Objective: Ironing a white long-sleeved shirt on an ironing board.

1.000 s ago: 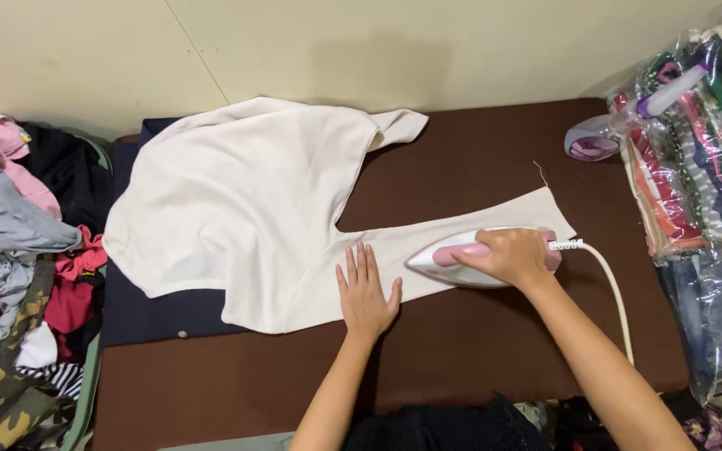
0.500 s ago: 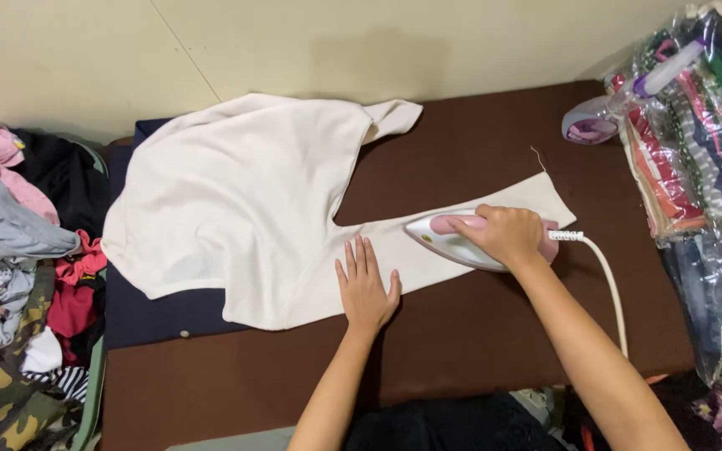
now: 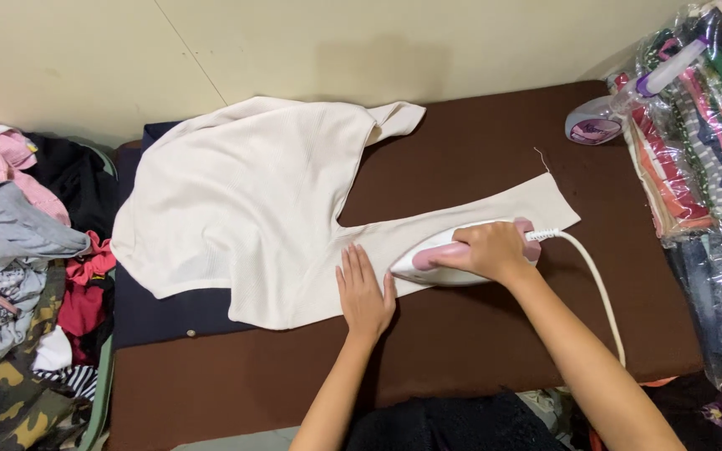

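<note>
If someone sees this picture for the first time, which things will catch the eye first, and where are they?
First comes the cream garment, spread over the middle of the brown ironing surface. On its sleeve, the right hand grips a white and pink iron, while the left hand lies flat on the cloth beside it. A pile of mixed clothes fills the left edge, and folded clothes in clear plastic stand at the right.

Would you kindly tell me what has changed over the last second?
The right hand slid the iron leftward along the cream garment's sleeve, toward the left hand. The left hand stayed flat on the fabric; the garment and spray bottle did not shift.
</note>
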